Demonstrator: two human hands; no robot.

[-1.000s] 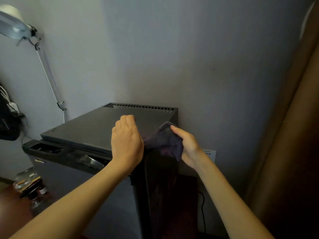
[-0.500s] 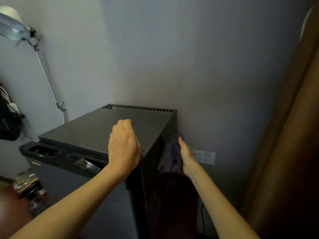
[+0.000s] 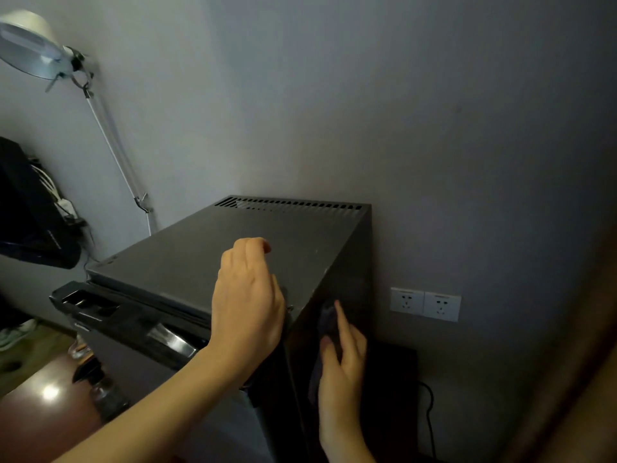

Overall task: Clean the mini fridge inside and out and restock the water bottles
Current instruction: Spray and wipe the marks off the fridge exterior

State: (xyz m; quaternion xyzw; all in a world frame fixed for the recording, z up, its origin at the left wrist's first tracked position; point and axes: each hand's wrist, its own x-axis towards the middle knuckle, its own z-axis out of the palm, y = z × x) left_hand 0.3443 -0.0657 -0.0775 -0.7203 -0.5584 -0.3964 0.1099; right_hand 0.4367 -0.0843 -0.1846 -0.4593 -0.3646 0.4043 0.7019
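Dark grey, the mini fridge point(image 3: 187, 259) stands against the far wall point(image 3: 334, 95). My left hand point(image 3: 247, 295) braces its top, fingers curled on nothing, likely to steady it; my right hand point(image 3: 344, 359), fingers straight, presses the purple cloth point(image 3: 325, 317) flat against its right side.

white lamp point(image 3: 30, 45) up high at left | two wall plugs point(image 3: 425, 304) side by side on grey wall point(image 3: 334, 95) | black cord point(image 3: 430, 419) under plugs | dark bag point(image 3: 30, 208) at left edge | shoe point(image 3: 16, 332) low on floor
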